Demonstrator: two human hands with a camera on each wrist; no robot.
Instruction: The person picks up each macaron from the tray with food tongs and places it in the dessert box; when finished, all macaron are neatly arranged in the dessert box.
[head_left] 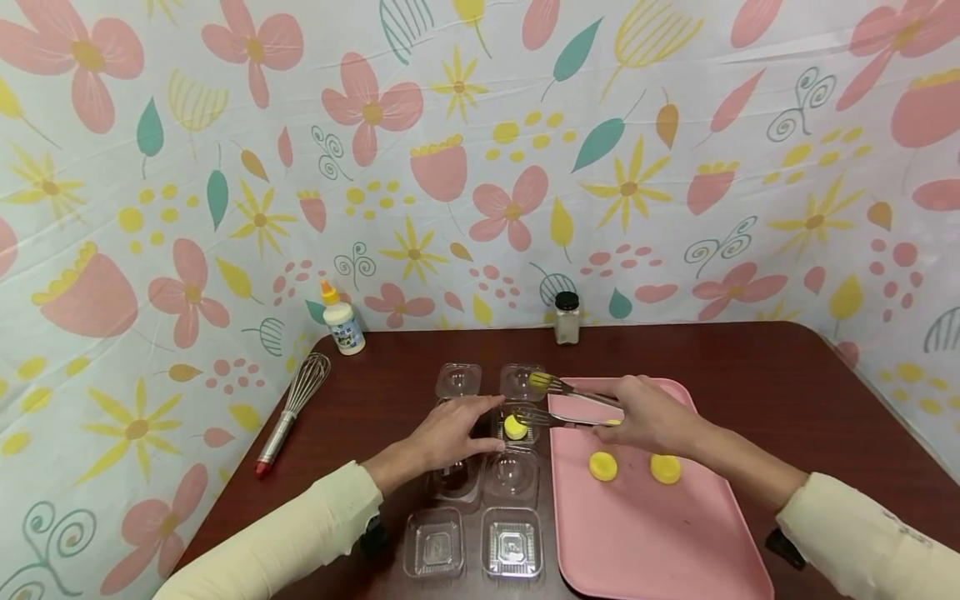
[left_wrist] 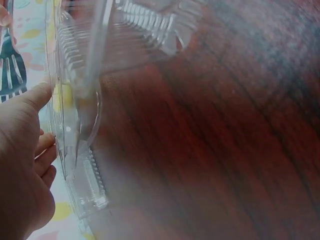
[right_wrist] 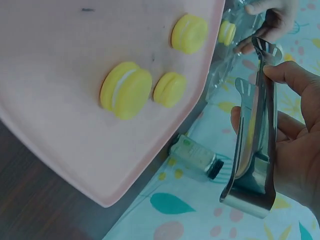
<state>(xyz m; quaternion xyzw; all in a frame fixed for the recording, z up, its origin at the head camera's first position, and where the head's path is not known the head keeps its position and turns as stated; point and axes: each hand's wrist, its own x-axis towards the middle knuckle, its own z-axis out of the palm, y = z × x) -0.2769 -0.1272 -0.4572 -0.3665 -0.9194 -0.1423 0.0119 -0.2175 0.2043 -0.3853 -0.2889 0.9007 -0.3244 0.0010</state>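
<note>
In the head view my right hand (head_left: 660,421) grips metal tongs (head_left: 553,417), whose slotted ends stand apart. One tong end overlaps a yellow macaron (head_left: 515,427) sitting in a clear plastic container (head_left: 530,440). My left hand (head_left: 450,429) reaches over the left side of that container, thumb and fingers extended and spread. In the left wrist view its fingertips lie right at the clear plastic edge (left_wrist: 57,120). Yellow macarons (head_left: 603,466) rest on a pink tray (head_left: 652,542); the right wrist view shows three, and my right hand partly hides one in the head view.
More clear containers (head_left: 435,546) stand in two columns left of the tray, some partly under my left arm. A whisk (head_left: 292,408) lies at the table's left edge. A glue bottle (head_left: 345,327) and a black-lidded jar (head_left: 567,323) stand along the back by the floral cloth.
</note>
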